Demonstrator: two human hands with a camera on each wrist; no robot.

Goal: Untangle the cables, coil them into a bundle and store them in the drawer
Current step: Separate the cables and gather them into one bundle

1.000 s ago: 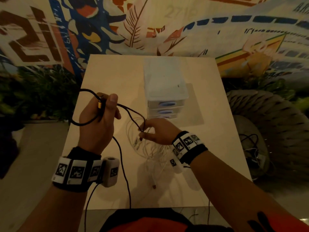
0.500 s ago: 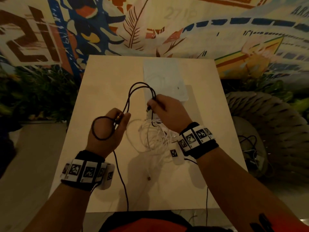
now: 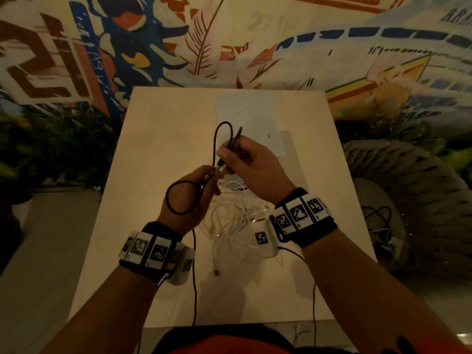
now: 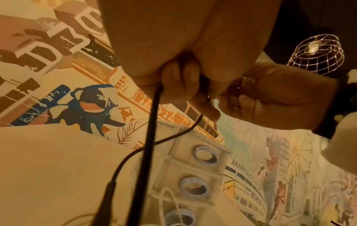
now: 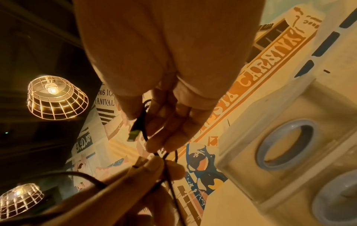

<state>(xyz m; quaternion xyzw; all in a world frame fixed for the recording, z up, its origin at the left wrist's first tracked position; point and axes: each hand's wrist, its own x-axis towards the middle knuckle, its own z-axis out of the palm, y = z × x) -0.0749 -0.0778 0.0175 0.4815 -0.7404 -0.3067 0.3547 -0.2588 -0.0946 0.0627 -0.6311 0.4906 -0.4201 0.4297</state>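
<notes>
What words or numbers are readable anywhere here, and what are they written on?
"2719": faint, on the wall mural above the table, head view.
"ARANETA COL...": on the mural's long building, left wrist view; rest blurred.
"...ANIVAL": on the mural, right wrist view; line above unreadable.
Wristband markers: patterns, no words.

Drawer unit point(image 3: 249, 123) front hidden behind right hand point(image 3: 251, 166); white cables point(image 3: 229, 215) partly under wrists.
</notes>
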